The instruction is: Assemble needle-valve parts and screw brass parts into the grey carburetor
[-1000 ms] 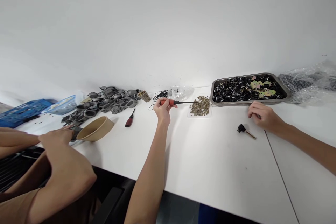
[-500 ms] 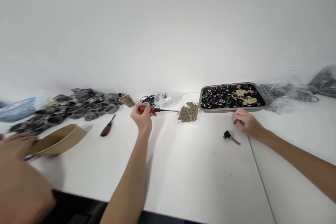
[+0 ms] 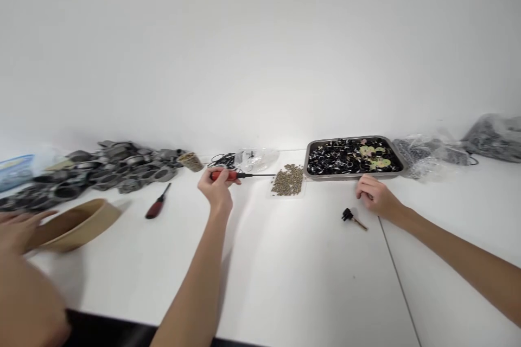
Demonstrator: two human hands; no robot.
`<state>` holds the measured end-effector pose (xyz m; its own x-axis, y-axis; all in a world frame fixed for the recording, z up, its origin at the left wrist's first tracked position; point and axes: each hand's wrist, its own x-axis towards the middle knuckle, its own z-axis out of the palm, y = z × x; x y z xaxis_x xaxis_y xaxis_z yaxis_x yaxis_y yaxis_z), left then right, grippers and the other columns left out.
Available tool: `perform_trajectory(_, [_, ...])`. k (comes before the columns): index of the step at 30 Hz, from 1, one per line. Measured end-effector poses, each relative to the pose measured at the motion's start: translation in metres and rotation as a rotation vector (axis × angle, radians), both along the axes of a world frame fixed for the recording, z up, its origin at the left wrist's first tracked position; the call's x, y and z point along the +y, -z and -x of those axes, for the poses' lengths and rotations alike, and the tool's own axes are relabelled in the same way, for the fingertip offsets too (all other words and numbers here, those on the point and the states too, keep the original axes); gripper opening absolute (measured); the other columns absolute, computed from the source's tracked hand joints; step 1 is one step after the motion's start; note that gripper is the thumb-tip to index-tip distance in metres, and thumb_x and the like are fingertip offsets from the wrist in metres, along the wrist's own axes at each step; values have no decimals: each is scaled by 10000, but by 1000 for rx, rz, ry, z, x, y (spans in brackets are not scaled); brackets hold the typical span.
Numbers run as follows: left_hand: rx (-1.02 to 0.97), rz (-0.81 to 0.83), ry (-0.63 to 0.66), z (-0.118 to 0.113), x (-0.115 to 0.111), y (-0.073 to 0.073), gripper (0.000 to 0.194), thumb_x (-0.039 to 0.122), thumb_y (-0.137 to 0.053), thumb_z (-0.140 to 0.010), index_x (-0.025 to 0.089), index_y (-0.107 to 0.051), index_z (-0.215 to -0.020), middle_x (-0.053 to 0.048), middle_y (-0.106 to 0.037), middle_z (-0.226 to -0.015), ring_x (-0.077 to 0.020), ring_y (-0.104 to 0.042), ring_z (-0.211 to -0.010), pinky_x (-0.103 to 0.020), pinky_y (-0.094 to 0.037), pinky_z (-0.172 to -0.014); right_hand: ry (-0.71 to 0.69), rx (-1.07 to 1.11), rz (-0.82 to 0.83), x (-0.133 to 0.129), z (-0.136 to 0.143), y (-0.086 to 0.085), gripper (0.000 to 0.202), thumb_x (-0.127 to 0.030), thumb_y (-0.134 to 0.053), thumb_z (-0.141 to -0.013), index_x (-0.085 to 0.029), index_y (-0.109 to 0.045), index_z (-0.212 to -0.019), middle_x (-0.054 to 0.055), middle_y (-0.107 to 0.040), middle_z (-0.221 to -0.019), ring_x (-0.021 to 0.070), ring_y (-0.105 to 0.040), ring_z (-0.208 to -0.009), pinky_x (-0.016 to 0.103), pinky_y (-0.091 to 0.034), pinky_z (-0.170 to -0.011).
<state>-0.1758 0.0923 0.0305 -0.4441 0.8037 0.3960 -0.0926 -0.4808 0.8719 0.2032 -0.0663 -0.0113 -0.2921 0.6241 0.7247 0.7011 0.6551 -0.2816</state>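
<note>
My left hand (image 3: 216, 187) is closed around the red-and-black handle of a screwdriver (image 3: 226, 174). Its thin shaft points right, and the tip is at the left edge of a heap of small brass-coloured screws (image 3: 288, 180) on a clear shallow tray. My right hand (image 3: 375, 195) rests with curled fingers at the front rim of a metal tray (image 3: 354, 177) of small black and shiny parts. Whether those fingers hold anything is hidden. Just in front of that hand lies a black knob-like piece with a brass-coloured stem (image 3: 354, 219).
At far left another person's hand (image 3: 18, 230) touches a beige bowl-like container (image 3: 87, 227). A second screwdriver (image 3: 157, 205), grey ring-shaped parts (image 3: 109, 165), a tilted cup of small pieces (image 3: 190, 161), black cords (image 3: 222, 160) and plastic bags (image 3: 427, 157) lie along the wall.
The whole view has shifted, so things appear slightly further left and lower. The screwdriver tip sits a little closer to the screws. My right hand keeps its pose.
</note>
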Motion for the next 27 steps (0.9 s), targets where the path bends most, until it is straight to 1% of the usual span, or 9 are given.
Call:
perform_trajectory(2, [-37, 12, 45, -2, 0, 1, 151, 198, -637, -585, 165, -524, -679, 12, -585, -518, -152, -555, -398, -268, -467, -359, -7, -8, -9, 1, -1, 2, 289, 60, -382, -776, -202, -475, -701, 23, -531, -703, 168, -496, -724, 308, -436, -650])
perform_trajectory(4, [-59, 31, 116, -5, -2, 3, 171, 216, -651, -586, 164, -526, -690, -7, -597, -550, -174, -588, -451, -293, -490, -385, -12, -10, -17, 1, -2, 2, 290, 66, -386, -773, -202, -471, -704, 20, -528, -701, 166, -494, -717, 306, -434, -645])
perform_trajectory(7, [-12, 56, 213, -10, -6, 5, 177, 225, -667, -603, 161, -533, -698, -25, -614, -593, -178, -603, -484, -304, -504, -413, -16, -2, -19, 1, -2, 1, 289, 62, -393, -771, -205, -476, -701, 20, -532, -700, 167, -495, -707, 306, -435, -635])
perform_trajectory(10, [34, 39, 234, -14, -9, 6, 164, 223, -665, -628, 160, -536, -709, -27, -619, -615, -164, -600, -485, -298, -509, -432, -12, 6, -6, 0, -1, -2, 285, 53, -397, -768, -207, -487, -691, 20, -540, -696, 169, -500, -699, 309, -438, -632])
perform_trajectory(16, [63, -2, 185, -13, -9, 5, 139, 217, -645, -650, 167, -536, -719, -12, -610, -603, -157, -603, -505, -293, -527, -465, -13, 9, 7, 0, -2, -2, 278, 49, -400, -759, -207, -485, -690, 20, -540, -694, 171, -503, -690, 310, -437, -625])
perform_trajectory(21, [63, -43, 75, -4, -7, 2, 141, 220, -634, -677, 164, -525, -747, -4, -597, -605, -147, -596, -498, -277, -521, -456, -10, -17, 5, 0, -3, 0, 281, 56, -386, -775, -206, -463, -709, 21, -533, -706, 170, -502, -708, 307, -435, -634])
perform_trajectory(24, [107, -49, 16, -1, -8, 2, 125, 223, -626, -685, 165, -528, -738, 7, -589, -599, -140, -595, -500, -262, -517, -453, -14, -16, -2, 0, -3, 0, 280, 56, -385, -774, -205, -461, -710, 21, -533, -708, 170, -502, -710, 308, -437, -639])
perform_trajectory(27, [179, -40, -1, -2, -10, 2, 127, 245, -623, -703, 168, -531, -747, 4, -601, -613, -140, -606, -514, -250, -513, -457, -18, -12, -5, 0, -3, 1, 280, 57, -388, -773, -205, -463, -709, 21, -535, -710, 170, -501, -707, 309, -436, -641])
